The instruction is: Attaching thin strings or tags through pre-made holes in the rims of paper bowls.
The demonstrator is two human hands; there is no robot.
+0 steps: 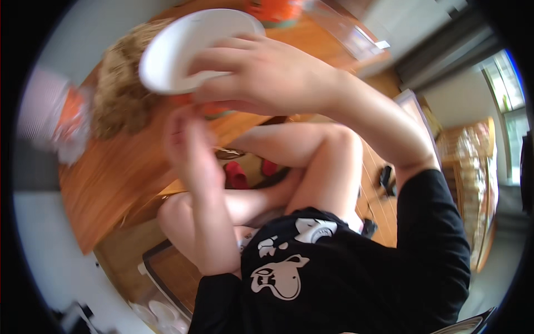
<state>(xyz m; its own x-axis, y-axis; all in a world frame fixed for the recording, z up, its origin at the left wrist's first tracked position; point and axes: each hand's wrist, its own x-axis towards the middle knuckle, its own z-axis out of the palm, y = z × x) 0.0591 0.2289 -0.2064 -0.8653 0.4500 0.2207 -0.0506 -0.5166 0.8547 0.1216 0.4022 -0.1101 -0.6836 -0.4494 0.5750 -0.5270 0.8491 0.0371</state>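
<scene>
While your head is bent steeply over your lap, the head view shows your right hand raised close to the camera, its fingers curled around the near edge of a white plate. The thumb lies along the underside and the other fingers press on the rim, so the plate is gripped firmly and held tilted, its face turned up and to the left. You hold it above the edge of an orange-brown wooden table, just in front of a shaggy tan mass whose kind you cannot tell through the blur.

Your left hand sits just below the plate, fingers drawn loosely together and pointing upward; motion blur hides whether the tips touch the plate or pinch anything, so you cannot tell its grasp. Something orange-red shows between the two hands, too hidden to name.

Below the hands you see your bare knees, a black shirt with a white cartoon print, and red slippers on the floor under the table. An orange container stands at the table's far side, and a blurred orange and white packet lies at its left edge.
</scene>
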